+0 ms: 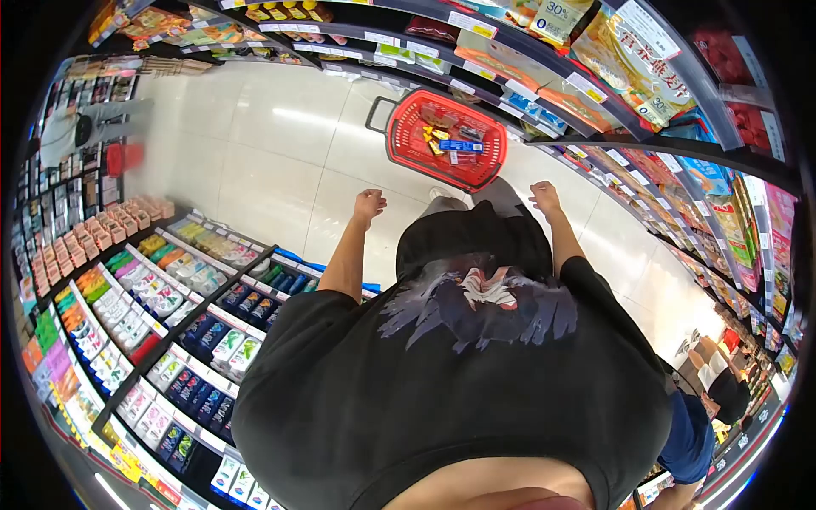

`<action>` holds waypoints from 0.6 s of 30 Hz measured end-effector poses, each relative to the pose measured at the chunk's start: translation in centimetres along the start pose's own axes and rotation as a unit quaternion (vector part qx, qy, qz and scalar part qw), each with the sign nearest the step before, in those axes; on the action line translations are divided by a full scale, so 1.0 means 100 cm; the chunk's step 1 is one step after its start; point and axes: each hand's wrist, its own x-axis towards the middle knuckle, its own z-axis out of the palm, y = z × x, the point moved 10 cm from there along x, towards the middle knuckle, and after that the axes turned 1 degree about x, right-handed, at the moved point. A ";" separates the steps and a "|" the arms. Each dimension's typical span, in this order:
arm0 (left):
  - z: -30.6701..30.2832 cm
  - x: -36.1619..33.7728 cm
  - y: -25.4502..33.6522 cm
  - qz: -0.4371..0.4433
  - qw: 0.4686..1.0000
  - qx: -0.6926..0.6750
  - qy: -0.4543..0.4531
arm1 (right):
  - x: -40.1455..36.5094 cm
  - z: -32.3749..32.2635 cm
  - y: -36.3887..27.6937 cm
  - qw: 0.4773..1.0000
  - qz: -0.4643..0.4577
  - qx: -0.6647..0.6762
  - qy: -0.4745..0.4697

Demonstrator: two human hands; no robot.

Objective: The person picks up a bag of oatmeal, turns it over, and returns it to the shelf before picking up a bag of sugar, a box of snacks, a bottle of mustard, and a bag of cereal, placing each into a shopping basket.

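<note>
My left hand (370,206) hangs beside my body over the tiled floor, its fingers curled loosely, with nothing visible in it. On the other side, my right hand (544,197) is bent the same way, fingers curled in and no object showing. Between and beyond both hands, a red shopping basket (398,146) is just past my feet, touched by neither. Inside lie a blue box (461,146), several small yellow packets (434,146) and a few other packs I cannot make out. Its dark handle (372,114) is folded out to the left.
A shelf of food packages (586,85) runs along the front and right. Tiered shelves of boxed goods (204,331) stand close on my left. A blurred person (72,136) is far left; another person in dark blue (688,438) is behind me, right.
</note>
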 end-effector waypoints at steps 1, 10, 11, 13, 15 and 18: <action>-0.002 0.002 0.000 -0.001 1.000 0.000 0.000 | 0.002 0.001 0.002 1.000 0.000 0.000 0.000; -0.052 0.012 0.036 -0.022 0.999 0.032 0.027 | 0.029 0.049 0.001 0.997 0.072 -0.020 -0.031; -0.062 0.011 0.046 -0.011 0.999 0.019 0.043 | 0.033 0.059 -0.003 0.995 0.074 -0.044 -0.051; -0.081 0.011 0.063 0.004 0.998 0.002 0.065 | 0.059 0.084 -0.016 0.993 0.039 -0.073 -0.086; -0.103 0.014 0.080 0.036 0.997 0.000 0.070 | 0.092 0.124 -0.037 0.970 -0.082 -0.168 -0.154; -0.142 0.027 0.087 0.052 0.996 0.002 0.066 | 0.088 0.150 -0.094 0.991 -0.030 -0.076 -0.102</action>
